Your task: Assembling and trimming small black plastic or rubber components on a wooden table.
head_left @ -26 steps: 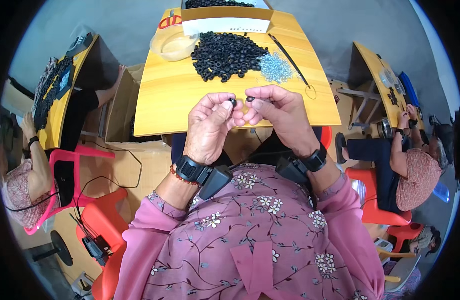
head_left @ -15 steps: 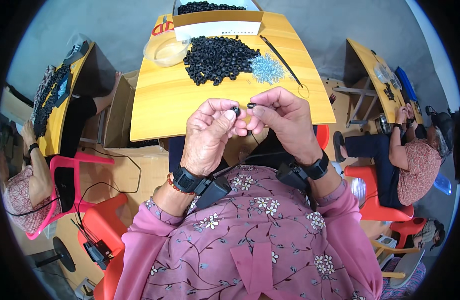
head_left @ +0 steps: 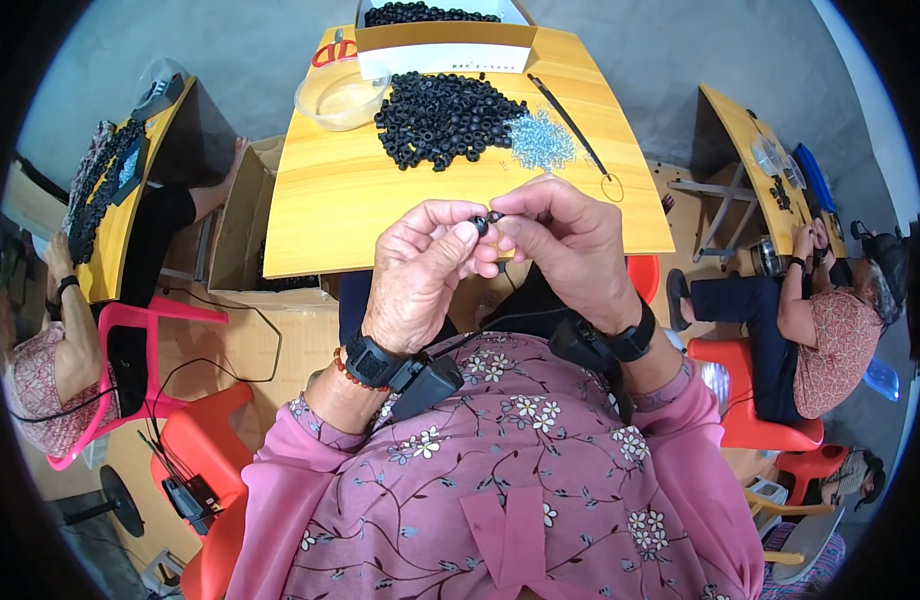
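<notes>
Just off the near edge of the yellow table point(head_left: 325, 225), my two hands meet fingertip to fingertip. My left hand point(head_left: 412, 265) pinches a small round black plastic part point(head_left: 480, 226) with an opening in it. Between thumb and forefinger of my right hand point(head_left: 572, 245) is another small black piece point(head_left: 495, 216), mostly covered by the fingertips. The two pieces are touching or nearly so; I cannot tell which. Beyond my hands lies a heap of similar black parts point(head_left: 445, 122), and at its right a small pile of pale blue clear bits point(head_left: 542, 140).
A clear plastic bowl point(head_left: 342, 98), red-handled scissors point(head_left: 334, 50) and a box point(head_left: 446, 48) of black parts stand at the back. A thin black rod point(head_left: 568, 122) with a loop lies on the right. Co-workers sit at side tables. A cardboard carton point(head_left: 242, 235) is at the left.
My right hand has moved slightly left, bringing its black piece up against or close to the part in my left hand. The left hand has barely moved.
</notes>
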